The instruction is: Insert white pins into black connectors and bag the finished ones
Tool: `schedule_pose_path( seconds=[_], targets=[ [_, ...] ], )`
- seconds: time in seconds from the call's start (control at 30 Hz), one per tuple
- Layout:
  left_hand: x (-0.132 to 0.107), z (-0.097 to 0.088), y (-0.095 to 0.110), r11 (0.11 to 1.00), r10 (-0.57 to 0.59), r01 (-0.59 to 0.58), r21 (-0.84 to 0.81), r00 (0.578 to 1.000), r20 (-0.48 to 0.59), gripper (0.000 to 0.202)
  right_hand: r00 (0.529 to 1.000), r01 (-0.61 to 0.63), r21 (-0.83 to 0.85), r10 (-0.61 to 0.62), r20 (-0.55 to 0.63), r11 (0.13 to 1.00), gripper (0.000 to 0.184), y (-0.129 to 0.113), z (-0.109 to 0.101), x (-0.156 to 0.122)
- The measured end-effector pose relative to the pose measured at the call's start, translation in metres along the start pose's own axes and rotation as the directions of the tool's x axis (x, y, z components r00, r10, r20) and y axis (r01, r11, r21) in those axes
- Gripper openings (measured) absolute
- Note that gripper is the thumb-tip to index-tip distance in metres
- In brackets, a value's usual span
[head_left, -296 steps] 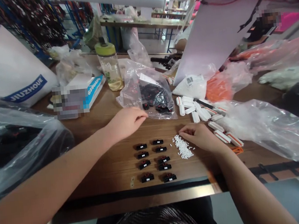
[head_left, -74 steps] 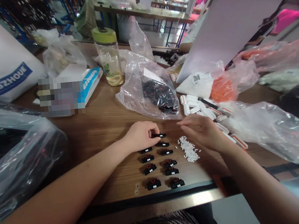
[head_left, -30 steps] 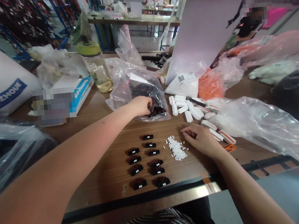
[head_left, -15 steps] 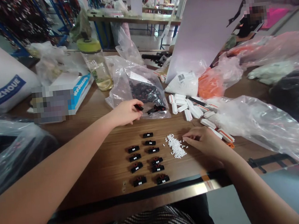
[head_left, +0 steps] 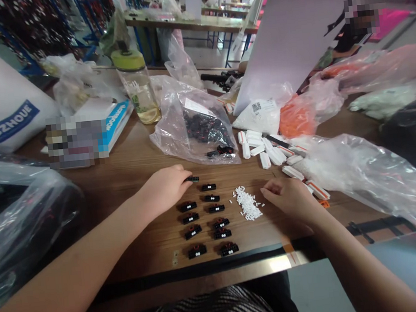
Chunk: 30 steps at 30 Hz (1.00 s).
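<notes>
My left hand (head_left: 170,186) is closed on a small black connector housing (head_left: 193,179), held just beyond the rows on the table. Two columns of similar black connector housings (head_left: 216,208) lie below it, with paired white dots on their near faces. To their right is a loose heap of tiny white pins (head_left: 248,203). My right hand (head_left: 287,197) hovers or rests beside that heap, fingers curled together; whether a pin is between the fingertips is too small to see. A clear plastic bag (head_left: 205,127) of black housings lies behind, a few at its mouth.
White plastic pieces (head_left: 265,159) with orange strips lie at the right, near a large clear bag (head_left: 364,170). A bottle with a yellow-green lid (head_left: 139,91) and a blue-white box (head_left: 117,125) stand at the back left. The table's front edge (head_left: 255,268) carries dark tape.
My left hand has moved from the bag's mouth toward me, bringing the black connector housing near the top of the columns. My right hand stays beside the white heap.
</notes>
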<state>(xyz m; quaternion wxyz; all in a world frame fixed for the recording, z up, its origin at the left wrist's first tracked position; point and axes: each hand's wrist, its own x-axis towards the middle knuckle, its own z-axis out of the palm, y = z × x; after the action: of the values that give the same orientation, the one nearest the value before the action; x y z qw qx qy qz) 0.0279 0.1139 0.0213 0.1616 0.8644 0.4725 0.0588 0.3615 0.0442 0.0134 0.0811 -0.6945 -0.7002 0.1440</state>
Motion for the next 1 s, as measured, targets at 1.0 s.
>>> schedule_pose_path(
  seconds=[1.0],
  targets=[
    [-0.031,0.024,-0.009,0.923,-0.054,0.001,-0.384,0.99,-0.128,0.011,0.995,0.062,0.127,-0.052,-0.081,0.99,0.019,-0.006,-0.003,-0.001]
  ],
)
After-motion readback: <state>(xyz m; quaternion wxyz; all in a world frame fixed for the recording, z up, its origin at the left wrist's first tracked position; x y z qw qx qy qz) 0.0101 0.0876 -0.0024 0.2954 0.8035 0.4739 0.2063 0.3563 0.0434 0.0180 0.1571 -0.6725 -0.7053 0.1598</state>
